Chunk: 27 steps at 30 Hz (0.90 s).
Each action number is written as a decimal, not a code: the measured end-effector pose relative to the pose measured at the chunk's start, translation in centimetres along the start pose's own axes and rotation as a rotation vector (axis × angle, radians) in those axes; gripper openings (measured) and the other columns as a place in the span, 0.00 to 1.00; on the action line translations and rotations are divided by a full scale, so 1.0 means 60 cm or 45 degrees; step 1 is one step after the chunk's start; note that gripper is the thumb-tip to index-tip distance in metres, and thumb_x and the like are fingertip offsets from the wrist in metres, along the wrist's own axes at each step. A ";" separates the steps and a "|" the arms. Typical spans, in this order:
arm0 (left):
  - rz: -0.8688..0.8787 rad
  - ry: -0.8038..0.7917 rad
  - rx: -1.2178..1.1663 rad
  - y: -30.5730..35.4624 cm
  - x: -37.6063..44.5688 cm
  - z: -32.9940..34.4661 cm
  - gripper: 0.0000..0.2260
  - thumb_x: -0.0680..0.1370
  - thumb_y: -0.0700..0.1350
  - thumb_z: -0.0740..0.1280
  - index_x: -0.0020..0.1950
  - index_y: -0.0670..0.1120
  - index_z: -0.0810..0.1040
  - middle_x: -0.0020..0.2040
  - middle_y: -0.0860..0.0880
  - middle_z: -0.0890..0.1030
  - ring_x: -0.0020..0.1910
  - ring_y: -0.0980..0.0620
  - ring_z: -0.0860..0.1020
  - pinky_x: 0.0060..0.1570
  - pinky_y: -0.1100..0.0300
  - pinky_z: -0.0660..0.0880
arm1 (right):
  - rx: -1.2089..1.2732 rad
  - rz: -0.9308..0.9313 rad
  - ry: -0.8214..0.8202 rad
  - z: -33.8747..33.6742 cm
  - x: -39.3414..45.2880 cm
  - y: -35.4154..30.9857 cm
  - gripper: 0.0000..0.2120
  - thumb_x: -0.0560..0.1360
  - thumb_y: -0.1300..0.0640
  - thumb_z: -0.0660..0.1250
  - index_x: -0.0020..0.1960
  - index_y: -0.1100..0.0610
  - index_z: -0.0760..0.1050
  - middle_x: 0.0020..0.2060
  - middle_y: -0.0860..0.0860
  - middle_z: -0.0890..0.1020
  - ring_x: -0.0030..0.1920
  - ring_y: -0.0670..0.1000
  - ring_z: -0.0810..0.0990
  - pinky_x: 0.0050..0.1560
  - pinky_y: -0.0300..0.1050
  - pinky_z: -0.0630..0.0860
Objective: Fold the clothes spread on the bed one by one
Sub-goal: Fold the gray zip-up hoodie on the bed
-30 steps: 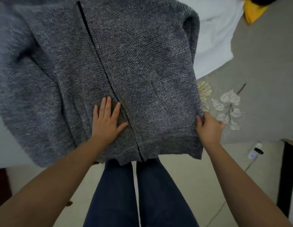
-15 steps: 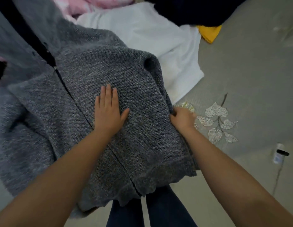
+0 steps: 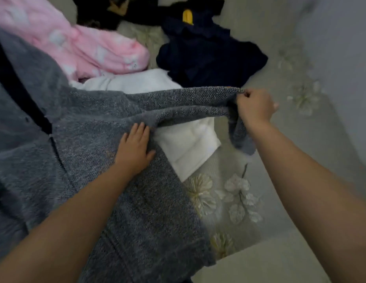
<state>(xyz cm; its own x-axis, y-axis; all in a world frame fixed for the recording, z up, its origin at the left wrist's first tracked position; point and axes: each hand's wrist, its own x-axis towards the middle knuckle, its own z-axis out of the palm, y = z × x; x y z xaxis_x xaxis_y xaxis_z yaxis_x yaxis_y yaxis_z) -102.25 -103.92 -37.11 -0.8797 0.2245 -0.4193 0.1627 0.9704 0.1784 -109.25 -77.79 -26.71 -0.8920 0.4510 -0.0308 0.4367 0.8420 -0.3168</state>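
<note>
The right hand (image 3: 254, 106) is closed in a pinch on the sleeve of a speckled grey knitted zip-front cardigan (image 3: 108, 160), and it now holds that sleeve lifted and stretched out to the right, where half a second ago it gripped the cardigan's side edge low against the bed. The left hand (image 3: 135, 148) lies flat with straight fingers pressing on the cardigan's front near the shoulder, a little further up the garment than it was before, pinning the body in place. The two hands are well apart, with the taut sleeve spanning between them. This looks like the start of a sleeve fold, with the sleeve likely to be brought across the front next. The cardigan lies face up on a pale grey bedsheet printed with white and yellow flowers (image 3: 235, 193), its dark zip line running up the left of the picture, its hem towards the person and its fabric thick, nubbly and loose. Under the raised sleeve a folded white cloth (image 3: 188, 144) shows. Further up the bed lie a pink fleecy garment with pale patches (image 3: 92, 48) and a crumpled navy garment (image 3: 208, 56), both not yet folded
</note>
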 end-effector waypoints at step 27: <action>-0.930 0.385 -0.888 -0.436 -0.498 0.088 0.19 0.80 0.42 0.58 0.70 0.40 0.64 0.65 0.39 0.71 0.62 0.42 0.70 0.56 0.54 0.67 | 0.178 -0.656 -1.251 0.233 -0.484 -0.503 0.15 0.79 0.54 0.57 0.53 0.64 0.76 0.47 0.58 0.80 0.46 0.56 0.77 0.47 0.47 0.73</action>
<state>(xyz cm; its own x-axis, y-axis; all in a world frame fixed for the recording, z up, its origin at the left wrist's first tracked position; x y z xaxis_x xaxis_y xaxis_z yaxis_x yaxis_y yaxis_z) -77.86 -135.57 -33.93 -0.7508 -0.5185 -0.4092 -0.6603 0.5736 0.4848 -98.18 -120.41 -29.52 -0.6943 -0.4243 -0.5813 0.0263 0.7922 -0.6097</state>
